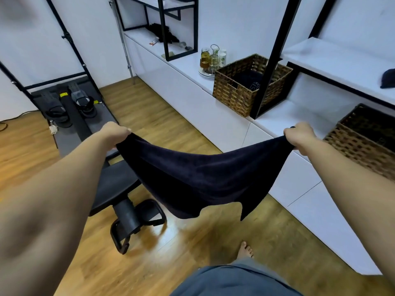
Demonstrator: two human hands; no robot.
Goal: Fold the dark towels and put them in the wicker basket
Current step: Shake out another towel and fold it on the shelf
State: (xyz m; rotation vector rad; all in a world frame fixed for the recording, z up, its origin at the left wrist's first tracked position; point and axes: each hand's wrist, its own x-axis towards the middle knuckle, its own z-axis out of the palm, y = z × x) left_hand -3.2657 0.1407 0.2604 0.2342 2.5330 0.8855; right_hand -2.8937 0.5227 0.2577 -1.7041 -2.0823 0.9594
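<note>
A dark navy towel (198,178) hangs spread between my two hands above the wooden floor, sagging in the middle. My left hand (116,132) grips its left top corner. My right hand (299,134) grips its right top corner. A wicker basket (233,90) stands on the white cabinet top beyond the towel, with dark cloth lying inside it. A second wicker basket (361,146) sits on the same cabinet top at the far right, beside my right forearm.
A black office chair (119,189) stands under my left arm. A tray of glasses (210,60) sits left of the first basket. Black shelf posts (271,60) rise beside the basket. A dark bundle (388,79) lies on the upper shelf. My bare foot (244,252) is on the floor.
</note>
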